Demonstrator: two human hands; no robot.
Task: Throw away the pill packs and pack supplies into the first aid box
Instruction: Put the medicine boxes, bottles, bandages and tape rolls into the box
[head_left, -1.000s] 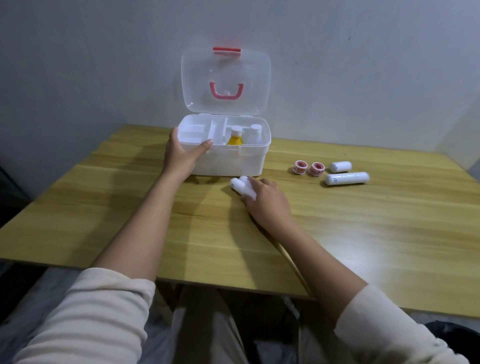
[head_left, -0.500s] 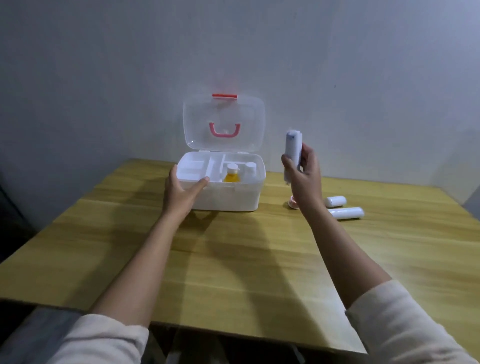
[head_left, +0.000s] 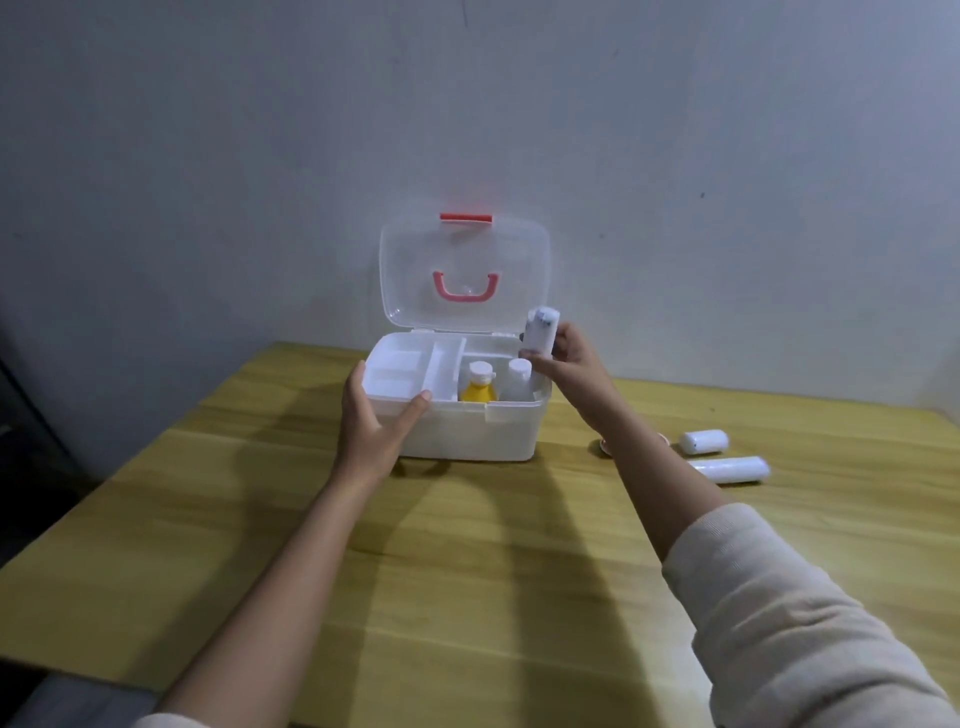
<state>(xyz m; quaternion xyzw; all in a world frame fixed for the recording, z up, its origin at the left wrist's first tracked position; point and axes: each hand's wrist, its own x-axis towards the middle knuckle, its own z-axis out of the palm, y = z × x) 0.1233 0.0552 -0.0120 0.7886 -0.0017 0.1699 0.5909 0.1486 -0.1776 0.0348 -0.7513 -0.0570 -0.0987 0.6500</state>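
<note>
The white first aid box (head_left: 467, 434) stands open on the wooden table, its clear lid (head_left: 462, 275) upright against the wall. Inside it, a divided tray fills the left half, while a yellow bottle (head_left: 478, 387) and a white bottle (head_left: 517, 379) stand on the right. My left hand (head_left: 376, 423) grips the box's front left corner. My right hand (head_left: 566, 364) holds a white bandage roll (head_left: 540, 330) upright over the box's right rear corner. Two more white rolls, a short one (head_left: 704, 441) and a long one (head_left: 732, 469), lie on the table to the right.
A small red-rimmed tape roll (head_left: 605, 445) peeks out beside my right forearm. The wooden table (head_left: 467, 571) reaches the grey wall behind the box. Its left edge drops off into a dark area.
My right hand picked the bandage roll off the table in front of the box, raised it, and brought it left over the box. My left hand kept hold of the box.
</note>
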